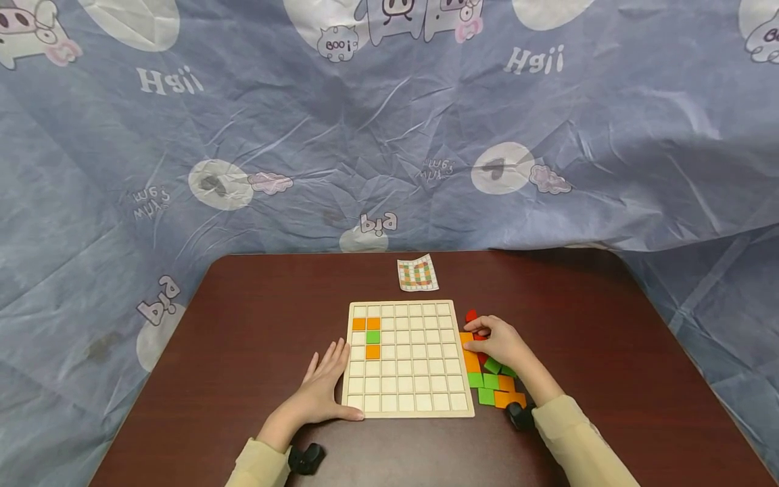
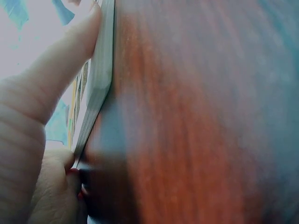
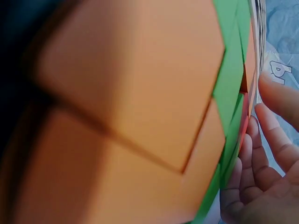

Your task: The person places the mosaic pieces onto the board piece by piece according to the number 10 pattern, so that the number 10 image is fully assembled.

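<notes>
A pale wooden grid board [image 1: 409,410] lies on the table, with three orange squares and a green square [image 1: 373,337] in its upper left cells. My left hand [image 1: 319,392] is spread at the board's lower left corner, fingers along the left edge and thumb at the front edge. The left wrist view shows that thumb against the board's side [image 2: 100,70]. At the board's right edge my right hand [image 1: 502,343] has thumb and index finger at opposite edges of an orange tile [image 1: 466,337]. In the right wrist view its other fingers [image 3: 261,172] are curled.
Loose green tiles [image 1: 490,381] and orange tiles [image 1: 510,400] lie right of the board, partly overlapping. Red pieces [image 1: 471,316] lie by the right fingertips, partly hidden. Behind the board is a small patterned card [image 1: 418,273]. A printed blue cloth [image 1: 341,135] hangs behind the table.
</notes>
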Demonstrator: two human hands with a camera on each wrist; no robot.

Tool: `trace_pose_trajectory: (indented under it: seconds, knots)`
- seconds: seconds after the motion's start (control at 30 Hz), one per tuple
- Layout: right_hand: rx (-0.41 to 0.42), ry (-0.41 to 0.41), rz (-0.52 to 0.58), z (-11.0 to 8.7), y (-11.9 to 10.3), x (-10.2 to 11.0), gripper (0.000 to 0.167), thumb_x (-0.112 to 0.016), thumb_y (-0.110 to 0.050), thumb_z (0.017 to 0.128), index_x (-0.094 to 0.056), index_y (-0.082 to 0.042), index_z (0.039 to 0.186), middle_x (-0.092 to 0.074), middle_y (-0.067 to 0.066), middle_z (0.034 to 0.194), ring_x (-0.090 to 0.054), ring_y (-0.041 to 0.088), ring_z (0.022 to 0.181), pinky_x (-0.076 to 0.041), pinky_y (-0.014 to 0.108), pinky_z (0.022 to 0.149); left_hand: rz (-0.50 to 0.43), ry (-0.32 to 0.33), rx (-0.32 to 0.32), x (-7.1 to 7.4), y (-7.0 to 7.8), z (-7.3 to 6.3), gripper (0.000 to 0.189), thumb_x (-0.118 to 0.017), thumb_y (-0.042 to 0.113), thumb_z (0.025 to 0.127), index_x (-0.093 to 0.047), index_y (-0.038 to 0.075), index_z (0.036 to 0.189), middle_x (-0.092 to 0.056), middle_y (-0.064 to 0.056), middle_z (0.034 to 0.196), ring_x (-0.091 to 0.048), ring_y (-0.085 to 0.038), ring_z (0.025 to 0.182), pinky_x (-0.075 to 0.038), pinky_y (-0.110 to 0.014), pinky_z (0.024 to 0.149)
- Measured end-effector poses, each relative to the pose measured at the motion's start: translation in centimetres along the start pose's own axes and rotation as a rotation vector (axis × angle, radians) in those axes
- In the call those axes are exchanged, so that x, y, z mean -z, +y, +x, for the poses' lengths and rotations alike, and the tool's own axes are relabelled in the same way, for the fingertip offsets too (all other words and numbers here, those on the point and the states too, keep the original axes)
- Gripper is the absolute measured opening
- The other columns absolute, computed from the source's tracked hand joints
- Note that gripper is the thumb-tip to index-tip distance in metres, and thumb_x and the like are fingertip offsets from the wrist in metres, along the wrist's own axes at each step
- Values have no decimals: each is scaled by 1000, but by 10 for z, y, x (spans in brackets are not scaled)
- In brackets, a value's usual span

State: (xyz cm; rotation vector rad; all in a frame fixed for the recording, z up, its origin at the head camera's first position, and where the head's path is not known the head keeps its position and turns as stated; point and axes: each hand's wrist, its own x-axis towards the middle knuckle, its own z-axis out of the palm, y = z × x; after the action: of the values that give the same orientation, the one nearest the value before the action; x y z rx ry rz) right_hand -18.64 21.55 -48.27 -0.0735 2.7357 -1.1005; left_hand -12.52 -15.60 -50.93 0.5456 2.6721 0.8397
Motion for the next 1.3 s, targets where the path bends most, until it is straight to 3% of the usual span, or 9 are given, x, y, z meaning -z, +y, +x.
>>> trace_pose_trajectory:
  seconds: [0.47, 0.7, 1.0, 1.13, 1.3]
  knots:
    - [-17, -48, -15, 3, -2, 2, 29, -81, -14, 81, -66, -4, 103, -57, 9, 95, -49, 21, 88, -44, 31, 74, -1, 1, -4, 0, 0, 1, 130, -86, 55, 66, -11, 2, 158, -3, -17, 166, -1, -35, 154, 3, -61, 120]
    - [-36, -31, -4, 0, 2, 3, 15, -79, -15, 82, -68, -7, 89, -58, 3, 80, -50, 19, 76, -42, 28, 67, 1, -3, 3, 0, 0, 0, 129, -85, 55, 67, -11, 3, 158, -2, -16, 166, -1, -33, 154, 3, -58, 121]
    - [-4, 44, 25, -1, 3, 7, 20, -77, -20, 86, -69, -6, 98, -68, 7, 94, -60, 19, 84, -51, 27, 74, -2, 0, 2, -2, -2, 0, 129, -86, 55, 67, -11, 3, 158, -3, -17, 166, -2, -34, 154, 3, -59, 120]
    - [-3, 58, 106, -3, -5, 7, 23, -76, -20, 87, -68, -5, 102, -68, 9, 99, -62, 18, 86, -53, 24, 74, 3, 4, 7, -2, -2, 0, 130, -86, 56, 66, -10, 3, 158, -4, -16, 166, -1, -33, 154, 3, -59, 121]
    - [12, 12, 248, -8, -23, 3, 28, -78, -23, 86, -66, -4, 103, -67, 8, 100, -64, 17, 84, -55, 27, 73, 3, 7, 11, -2, -1, 1, 132, -86, 57, 65, -9, 2, 158, -4, -16, 166, -1, -33, 154, 3, -60, 120]
